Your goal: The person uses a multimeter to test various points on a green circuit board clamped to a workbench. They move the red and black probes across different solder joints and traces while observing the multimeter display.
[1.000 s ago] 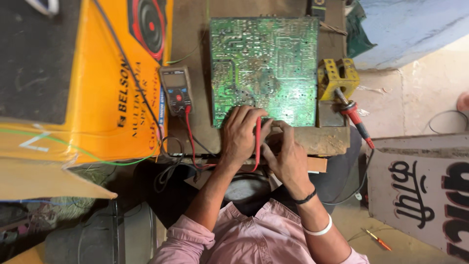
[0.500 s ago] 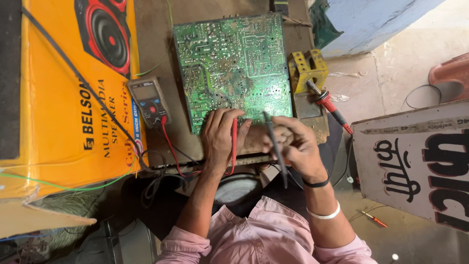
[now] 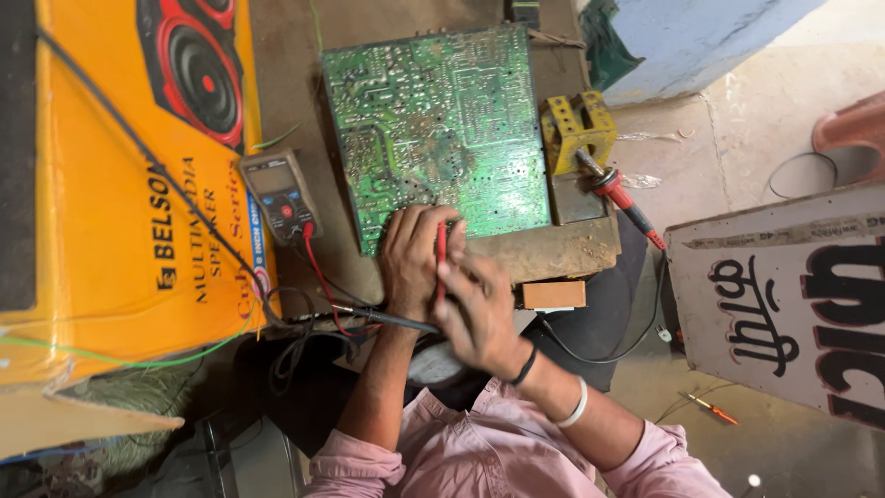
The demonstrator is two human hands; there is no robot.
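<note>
At the near edge of the board (image 3: 441, 129), I see the left hand (image 3: 412, 258) knuckles up, fingers curled and clamped on a red probe (image 3: 442, 258). Right hand (image 3: 475, 314) sits just behind it, blurred; I cannot tell its grip, though a black probe (image 3: 387, 318) runs out leftward from under it. Forearms come up from pink sleeves. Worn brown bench (image 3: 562, 254) carries the board, a meter (image 3: 279, 195) and a yellow stand (image 3: 576, 129) with a soldering iron (image 3: 618, 195). Orange box (image 3: 120, 184) lies left, concrete floor (image 3: 737, 111) right. Red probe's long axis runs toward the board, tip at its edge.
</note>
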